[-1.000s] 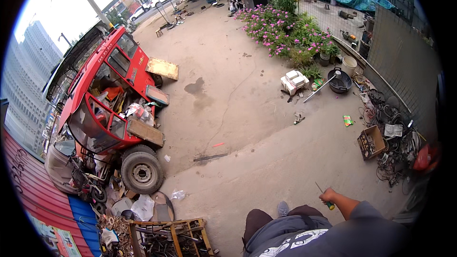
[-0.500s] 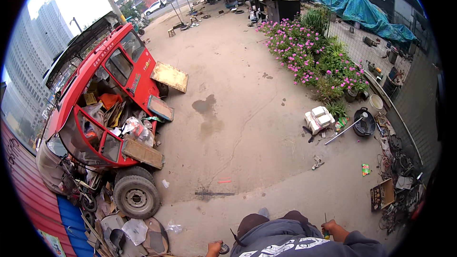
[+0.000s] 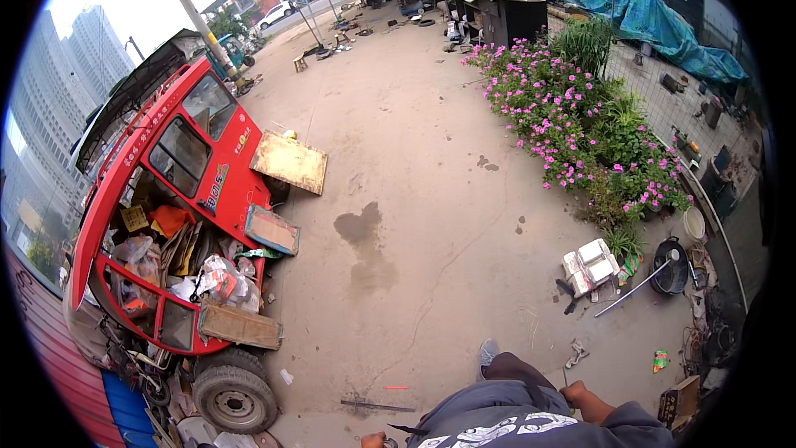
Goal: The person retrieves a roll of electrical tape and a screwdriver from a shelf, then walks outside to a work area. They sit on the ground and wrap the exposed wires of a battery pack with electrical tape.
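At the lower edge, my left hand (image 3: 373, 440) shows only in part, closed beside my hip. It holds a small round dark object (image 3: 390, 442), mostly cut off by the picture's edge. My right hand (image 3: 574, 392) is closed at my right side around a screwdriver (image 3: 565, 377), whose thin shaft points up; its handle is hidden in my fingers. Ahead of my left hand, a dark flat bar (image 3: 377, 406) lies on the concrete, with a short red strip (image 3: 396, 387) just beyond it. My grey shoe (image 3: 488, 351) is stepping forward.
On the left stands a red three-wheeler cab (image 3: 224, 191) filled with scrap, with loose tyres (image 3: 235, 405) beside it. To the right are white foam-like blocks (image 3: 590, 265), a black basin (image 3: 668, 270) with a pole across it, and pink flowers (image 3: 572, 133). A covered dark cabinet (image 3: 506, 21) stands farther off.
My view has moved forward, and a foot now shows ahead of me. The bar and red strip sit lower in the picture. My left hand has dropped mostly out of view.
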Demonstrator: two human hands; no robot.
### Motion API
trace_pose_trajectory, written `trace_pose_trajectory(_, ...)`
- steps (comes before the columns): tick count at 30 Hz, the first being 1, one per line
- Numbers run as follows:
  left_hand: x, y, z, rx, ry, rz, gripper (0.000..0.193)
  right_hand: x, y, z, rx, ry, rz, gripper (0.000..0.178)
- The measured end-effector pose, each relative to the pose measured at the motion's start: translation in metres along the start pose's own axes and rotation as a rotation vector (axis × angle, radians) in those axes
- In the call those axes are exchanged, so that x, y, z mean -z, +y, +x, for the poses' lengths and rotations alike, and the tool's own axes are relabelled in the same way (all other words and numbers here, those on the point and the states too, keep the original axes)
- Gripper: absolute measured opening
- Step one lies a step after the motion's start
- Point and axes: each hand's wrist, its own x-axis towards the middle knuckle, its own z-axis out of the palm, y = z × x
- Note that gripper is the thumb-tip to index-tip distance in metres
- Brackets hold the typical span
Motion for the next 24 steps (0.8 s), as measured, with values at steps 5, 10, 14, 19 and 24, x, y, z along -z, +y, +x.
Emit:
trace_pose_trajectory(5, -0.067, 0.047, 0.050, -0.197, -0.184, 0.256, 0.030, 0.033, -0.155, 0.123, 0.085, -0.097, 0.374, 0.008)
trace_pose_trajectory(10, -0.121, 0.192, 0.109, -0.417, -0.251, 0.380, 0.035, 0.071, -0.331, 0.133, 0.257, -0.058, 0.348, 0.009)
trace_pose_trajectory(14, -0.145, 0.311, 0.187, -0.097, -0.293, 0.333, 0.036, 0.054, -0.389, 0.197, 0.243, -0.009, 0.440, 0.010)
trace_pose_trajectory(19, -0.146, 0.471, 0.278, -0.101, -0.177, 0.166, 0.030, -0.005, -0.350, 0.273, -0.259, -0.004, 0.441, 0.011)
trace_pose_trajectory(24, -0.152, 0.598, 0.356, -0.166, -0.101, -0.017, 0.025, -0.015, -0.433, 0.245, -0.230, -0.068, -0.063, 0.018)
